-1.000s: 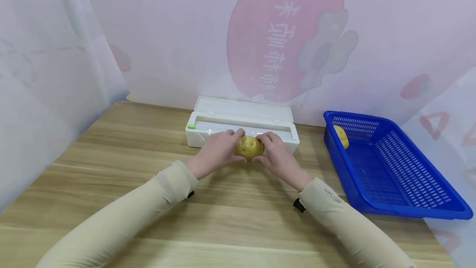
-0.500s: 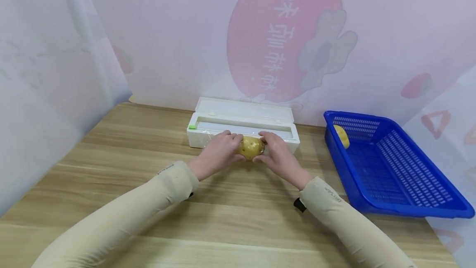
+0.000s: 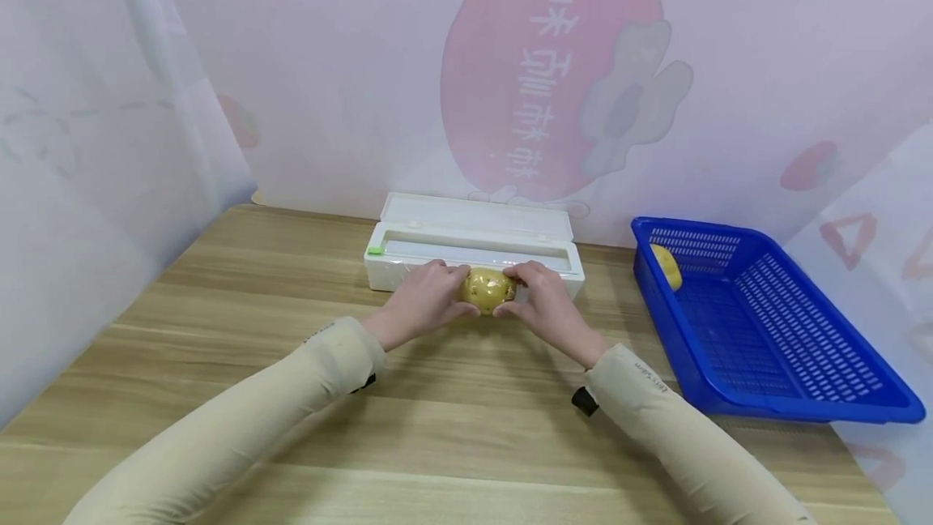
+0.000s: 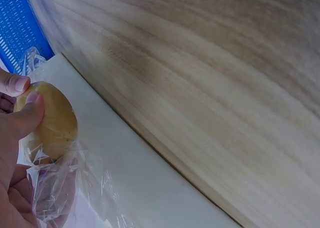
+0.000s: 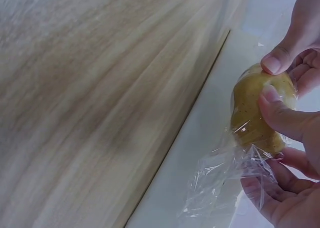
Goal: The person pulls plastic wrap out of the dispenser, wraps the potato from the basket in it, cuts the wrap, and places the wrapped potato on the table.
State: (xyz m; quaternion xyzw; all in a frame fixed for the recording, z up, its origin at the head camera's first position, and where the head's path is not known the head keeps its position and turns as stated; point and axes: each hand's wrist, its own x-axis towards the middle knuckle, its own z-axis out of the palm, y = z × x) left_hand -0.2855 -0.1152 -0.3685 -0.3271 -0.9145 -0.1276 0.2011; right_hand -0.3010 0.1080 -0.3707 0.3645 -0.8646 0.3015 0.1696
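Note:
A yellow potato (image 3: 488,292) is held between both hands in front of the cling film box (image 3: 381,275). My left hand (image 3: 425,300) grips its left end, with thumb and fingers curled round it. At the other end, my right hand (image 3: 545,306) pinches it the same way. In the right wrist view both thumbs lie on the potato's near side. Clear cling film (image 5: 212,180) covers the potato and hangs in loose wrinkles below it. The left wrist view shows film (image 4: 55,185) bunched over the fingers too. The potato's far side is hidden.
The white box stands at the table's back with its lid (image 3: 477,219) raised and a green slider (image 3: 375,250) at its left. On the right, a blue basket (image 3: 696,347) holds another potato (image 3: 666,267). A printed curtain (image 3: 328,104) hangs behind the wooden table (image 3: 466,428).
The potato has turned a little between the hands, showing different spots on top. Fingers of both hands have shifted slightly on it, while box and basket stay put.

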